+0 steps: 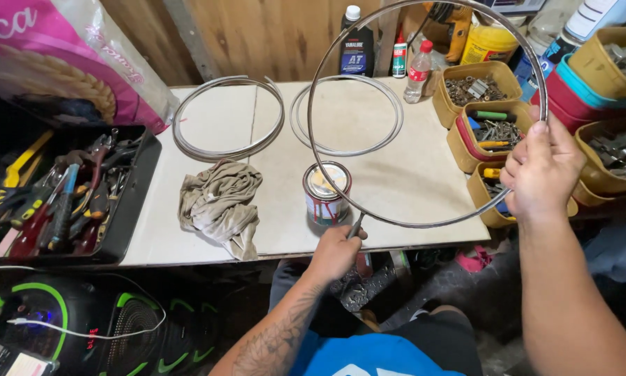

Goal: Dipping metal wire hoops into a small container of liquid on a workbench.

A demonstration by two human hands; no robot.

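My right hand (541,170) grips a large thin metal ring (311,104) by its right side and holds it upright over the board. My left hand (335,252) holds a small brush (355,225) by its handle, tip pointing up at the ring's lower edge, just right of a small open paint can (326,193) with red drips on its side. The can stands near the front of the white board (403,167).
Two stacks of metal rings (228,118) (348,115) lie flat on the board. A crumpled rag (221,202) lies left of the can. A black tool tray (135,209) sits left; tubs of screws (476,87) and bottles (357,45) stand right and behind.
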